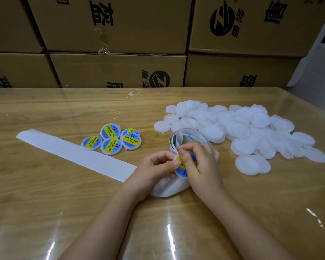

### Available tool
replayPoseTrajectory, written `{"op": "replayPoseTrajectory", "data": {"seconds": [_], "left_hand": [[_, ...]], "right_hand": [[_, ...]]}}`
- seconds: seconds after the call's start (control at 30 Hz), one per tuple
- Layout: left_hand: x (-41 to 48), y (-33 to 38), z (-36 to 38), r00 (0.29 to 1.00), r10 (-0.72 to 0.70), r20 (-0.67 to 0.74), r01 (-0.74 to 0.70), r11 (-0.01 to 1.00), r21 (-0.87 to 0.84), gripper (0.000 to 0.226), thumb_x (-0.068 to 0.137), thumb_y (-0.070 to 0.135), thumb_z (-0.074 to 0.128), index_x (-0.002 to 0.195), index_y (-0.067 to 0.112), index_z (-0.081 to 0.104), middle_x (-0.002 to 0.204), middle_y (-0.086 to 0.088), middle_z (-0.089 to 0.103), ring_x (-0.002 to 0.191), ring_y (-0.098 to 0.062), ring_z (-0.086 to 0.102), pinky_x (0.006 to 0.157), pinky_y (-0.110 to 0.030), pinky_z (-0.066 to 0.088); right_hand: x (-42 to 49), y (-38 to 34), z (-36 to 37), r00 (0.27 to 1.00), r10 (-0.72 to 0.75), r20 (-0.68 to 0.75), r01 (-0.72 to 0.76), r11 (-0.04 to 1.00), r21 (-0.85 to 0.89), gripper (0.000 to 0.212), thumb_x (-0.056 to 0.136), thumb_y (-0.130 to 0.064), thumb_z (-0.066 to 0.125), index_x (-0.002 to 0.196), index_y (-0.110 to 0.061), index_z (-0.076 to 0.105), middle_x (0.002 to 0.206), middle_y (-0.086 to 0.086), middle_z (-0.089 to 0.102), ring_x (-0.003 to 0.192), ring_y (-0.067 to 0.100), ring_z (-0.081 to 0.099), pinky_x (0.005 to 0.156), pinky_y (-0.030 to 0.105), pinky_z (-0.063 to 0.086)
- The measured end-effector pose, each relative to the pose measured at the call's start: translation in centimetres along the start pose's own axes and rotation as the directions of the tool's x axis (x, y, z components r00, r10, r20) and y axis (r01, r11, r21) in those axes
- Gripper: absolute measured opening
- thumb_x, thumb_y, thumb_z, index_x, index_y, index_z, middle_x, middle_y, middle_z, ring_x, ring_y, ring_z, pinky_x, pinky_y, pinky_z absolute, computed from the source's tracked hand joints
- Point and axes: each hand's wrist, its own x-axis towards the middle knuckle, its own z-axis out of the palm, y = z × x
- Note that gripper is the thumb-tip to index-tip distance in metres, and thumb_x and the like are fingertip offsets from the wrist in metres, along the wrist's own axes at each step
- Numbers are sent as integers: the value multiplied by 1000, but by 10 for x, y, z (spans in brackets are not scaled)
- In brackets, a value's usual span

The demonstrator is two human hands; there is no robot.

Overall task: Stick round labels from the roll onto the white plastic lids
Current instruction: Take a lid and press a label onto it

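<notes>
A large heap of plain white plastic lids lies on the right half of the table. Several lids with blue-and-yellow round labels sit in a small cluster left of centre. A loose label roll stands just behind my hands. My left hand pinches the edge of a white lid that bears a blue-and-yellow label. My right hand curls over the same lid, its fingertips on the label. The lid is mostly hidden by my fingers.
A long strip of bare white backing paper runs from the left side of the table to under my left hand. The wooden table has a glossy clear cover. Stacked cardboard boxes stand behind the table's far edge.
</notes>
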Motion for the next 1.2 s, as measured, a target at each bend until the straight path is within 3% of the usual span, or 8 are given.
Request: {"op": "replayPoseTrajectory", "data": {"seconds": [0.23,0.37,0.53,0.6,0.73,0.83,1.07,1.2], "left_hand": [[3,-2,-3,993,-8,-117,-9,990,-143,13,77,22,69,85,14,74,91,-13,64,95,-33,42,87,-45,35],[4,1,-6,980,3,-198,-45,978,-206,17,77,20,64,84,8,72,96,-22,56,94,-35,37,85,-47,30],[4,5,-3,974,15,-227,-57,982,-180,11,76,21,69,79,11,72,80,-16,57,79,-29,39,67,-33,35],[3,7,-2,973,16,-230,-56,984,-168,11,73,25,73,76,14,72,77,-13,57,76,-28,38,62,-28,35],[1,9,1,972,6,-235,-41,989,-142,18,71,32,64,75,17,73,86,-18,54,90,-32,36,66,-33,32],[1,10,2,970,-3,-244,-25,993,-111,19,69,34,65,74,18,72,81,-15,55,79,-30,39,63,-30,32],[1,8,-2,957,20,-291,-50,994,-98,15,80,29,63,73,19,72,72,-8,54,68,-16,44,57,-27,31],[1,9,-2,962,37,-270,-60,995,-77,15,81,26,65,68,21,71,59,4,54,50,-4,43,44,-14,33]], "right_hand": [[3,-1,-5,1000,-7,14,7,1000,20,30,92,-23,41,102,-24,69,80,-29,54,90,-5,43,95,37,29],[0,-4,-4,999,-26,28,26,999,21,27,84,-25,57,109,-27,67,88,-39,53,100,-24,33,94,45,37],[0,-7,-3,997,-52,64,53,999,-1,39,73,-34,67,110,-42,55,87,-38,53,100,-23,33,97,39,33],[0,-6,-3,997,-48,55,47,999,23,34,76,-35,64,109,-41,56,94,-39,52,100,-25,31,96,39,33],[1,-3,-4,1000,-19,15,18,999,42,23,88,-28,53,106,-32,67,70,-17,49,94,-23,36,94,43,37],[0,-2,-4,1000,-20,21,20,999,33,24,90,-28,49,105,-30,68,71,-14,53,93,-18,40,95,39,35],[-2,-7,0,993,-112,47,114,993,-33,48,73,-51,59,112,-24,66,72,-27,42,89,-17,37,89,37,36],[-3,-8,1,992,-122,36,123,992,-20,46,75,-49,56,111,-22,66,73,-31,40,95,-22,33,86,39,37]]}}
